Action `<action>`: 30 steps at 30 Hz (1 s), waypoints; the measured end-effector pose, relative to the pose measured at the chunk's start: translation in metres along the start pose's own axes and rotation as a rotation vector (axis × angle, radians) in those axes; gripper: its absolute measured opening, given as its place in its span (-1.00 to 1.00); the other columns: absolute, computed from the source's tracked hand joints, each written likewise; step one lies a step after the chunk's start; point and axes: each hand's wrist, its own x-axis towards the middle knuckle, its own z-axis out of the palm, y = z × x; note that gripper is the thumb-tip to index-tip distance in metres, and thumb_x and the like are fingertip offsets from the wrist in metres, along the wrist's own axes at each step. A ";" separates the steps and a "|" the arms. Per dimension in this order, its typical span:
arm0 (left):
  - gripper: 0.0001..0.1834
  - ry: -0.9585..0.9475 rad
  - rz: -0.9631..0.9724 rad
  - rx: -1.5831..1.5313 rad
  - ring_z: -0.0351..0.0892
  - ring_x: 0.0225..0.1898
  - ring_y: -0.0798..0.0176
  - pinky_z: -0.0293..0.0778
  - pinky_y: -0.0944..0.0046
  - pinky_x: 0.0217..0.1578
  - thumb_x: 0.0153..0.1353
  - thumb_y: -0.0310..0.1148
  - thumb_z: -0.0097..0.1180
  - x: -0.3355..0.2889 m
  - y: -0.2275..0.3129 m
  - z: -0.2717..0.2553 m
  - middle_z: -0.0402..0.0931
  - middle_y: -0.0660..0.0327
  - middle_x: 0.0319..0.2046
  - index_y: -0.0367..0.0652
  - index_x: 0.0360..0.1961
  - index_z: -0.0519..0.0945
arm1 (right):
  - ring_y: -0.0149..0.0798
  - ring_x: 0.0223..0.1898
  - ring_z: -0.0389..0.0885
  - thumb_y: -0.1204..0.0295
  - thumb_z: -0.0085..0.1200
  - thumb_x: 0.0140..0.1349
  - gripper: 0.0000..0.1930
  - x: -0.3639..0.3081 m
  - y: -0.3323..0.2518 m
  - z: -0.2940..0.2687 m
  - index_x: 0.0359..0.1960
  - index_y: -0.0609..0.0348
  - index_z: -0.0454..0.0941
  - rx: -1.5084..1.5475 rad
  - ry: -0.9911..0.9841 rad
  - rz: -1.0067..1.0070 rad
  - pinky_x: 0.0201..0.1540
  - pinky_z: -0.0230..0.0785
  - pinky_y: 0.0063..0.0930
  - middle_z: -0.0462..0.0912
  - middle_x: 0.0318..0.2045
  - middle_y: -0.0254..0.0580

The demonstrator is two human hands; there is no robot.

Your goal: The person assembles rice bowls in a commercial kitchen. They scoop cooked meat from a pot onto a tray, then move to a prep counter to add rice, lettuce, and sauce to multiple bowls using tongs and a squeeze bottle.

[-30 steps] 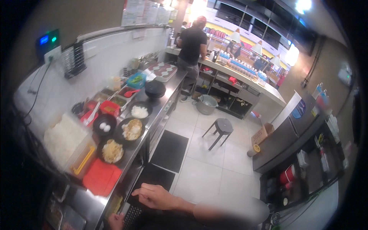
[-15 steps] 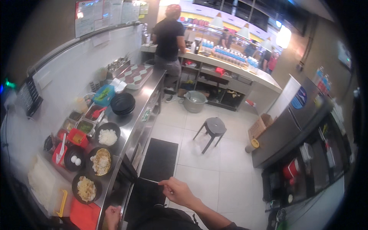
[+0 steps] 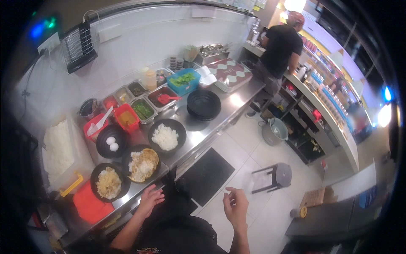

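Moved left grip (image 3: 151, 200) up beside bench (image 3: 198, 137), half-open, cannot tell if holding anything; holds nothing visible in loosely curled right grip (image 3: 236, 206). Has food-filled bowl (image 3: 134, 149) at left grip's twelve o'clock, second bowl (image 3: 125, 181) at ten, stool (image 3: 282, 174) at right grip's two.

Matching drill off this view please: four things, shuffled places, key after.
Things
1. left hand
2. white eggs
3. leafy greens
4. stool

Places
A. in a blue container
B. on the tiled floor
C. near the front edge of the steel counter
D. in a black bowl

Pairs: 1-C, 2-D, 3-A, 4-B
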 end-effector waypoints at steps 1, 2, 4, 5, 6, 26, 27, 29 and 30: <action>-0.38 0.043 0.034 -0.144 0.65 -0.03 0.00 0.63 0.03 0.04 0.35 -0.48 0.14 0.014 -0.002 0.004 0.47 -0.12 0.14 -0.25 0.34 0.15 | -0.38 -0.48 0.55 0.60 0.20 0.22 -0.81 0.023 0.009 0.006 -0.13 0.19 0.61 0.006 -0.019 -0.002 -0.51 0.41 -0.53 0.53 -0.42 -0.21; -0.41 0.104 0.042 -0.223 0.65 -0.02 -0.02 0.63 0.02 0.04 0.34 -0.49 0.14 0.026 -0.003 0.008 0.47 -0.13 0.11 -0.29 0.30 0.16 | -0.38 -0.47 0.56 0.60 0.20 0.23 -0.81 0.047 0.018 0.013 -0.12 0.19 0.60 0.016 -0.038 0.004 -0.51 0.41 -0.53 0.54 -0.42 -0.21; -0.46 0.191 0.107 -0.390 0.64 0.00 -0.07 0.63 -0.02 0.05 0.31 -0.51 0.12 0.046 -0.005 0.014 0.48 -0.16 0.05 -0.37 0.23 0.18 | -0.47 -0.42 0.54 0.54 0.17 0.30 -0.82 0.103 0.039 0.032 -0.07 0.21 0.60 0.084 -0.057 0.003 -0.48 0.39 -0.59 0.58 -0.37 -0.29; -0.57 0.260 0.150 -0.405 0.62 0.05 -0.18 0.62 -0.11 0.08 0.24 -0.55 0.09 0.051 -0.007 0.016 0.48 -0.17 -0.06 -0.45 0.06 0.22 | -0.47 -0.41 0.56 0.50 0.17 0.32 -0.82 0.133 0.051 0.043 -0.07 0.23 0.59 0.127 -0.077 0.014 -0.46 0.42 -0.56 0.59 -0.35 -0.27; -0.61 0.264 0.150 -0.426 0.61 0.06 -0.21 0.61 -0.13 0.09 0.23 -0.56 0.08 0.055 -0.007 0.018 0.48 -0.16 -0.08 -0.45 0.01 0.24 | -0.46 -0.39 0.57 0.46 0.16 0.34 -0.81 0.159 0.062 0.053 -0.06 0.25 0.58 0.154 -0.108 0.080 -0.45 0.46 -0.52 0.61 -0.33 -0.26; -0.39 0.431 -0.016 -0.234 0.61 0.07 -0.08 0.61 0.07 0.06 0.29 -0.51 -0.01 0.006 -0.006 0.090 0.51 -0.25 0.08 -0.52 0.34 0.20 | 0.02 0.16 0.52 0.42 -0.03 0.39 -0.59 0.442 0.239 0.206 0.24 0.23 0.32 0.869 -0.770 0.710 0.15 0.47 0.11 0.49 0.14 -0.04; -0.39 0.452 -0.029 -0.200 0.61 0.07 -0.09 0.61 0.07 0.06 0.29 -0.51 -0.01 0.005 -0.008 0.100 0.52 -0.26 0.08 -0.52 0.34 0.20 | -0.04 0.11 0.56 0.45 0.04 0.34 -0.60 0.445 0.245 0.208 0.18 0.27 0.39 0.960 -0.803 0.666 0.11 0.50 -0.01 0.56 0.06 -0.08; -0.44 0.479 -0.067 -0.140 0.63 0.06 -0.05 0.60 0.08 0.07 0.31 -0.44 0.04 0.004 -0.009 0.118 0.55 -0.21 0.07 -0.52 0.28 0.31 | -0.09 0.08 0.57 0.43 0.11 0.30 -0.63 0.452 0.244 0.203 0.12 0.30 0.47 0.846 -0.746 0.805 0.10 0.51 -0.10 0.60 0.01 -0.11; -0.46 0.445 -0.032 0.066 0.64 0.05 -0.01 0.59 0.09 0.06 0.31 -0.40 0.06 0.003 -0.008 0.127 0.57 -0.17 0.06 -0.49 0.26 0.36 | -0.11 0.08 0.58 0.42 0.15 0.28 -0.65 0.455 0.238 0.194 0.06 0.32 0.52 0.934 -0.826 0.770 0.11 0.50 -0.14 0.61 0.00 -0.11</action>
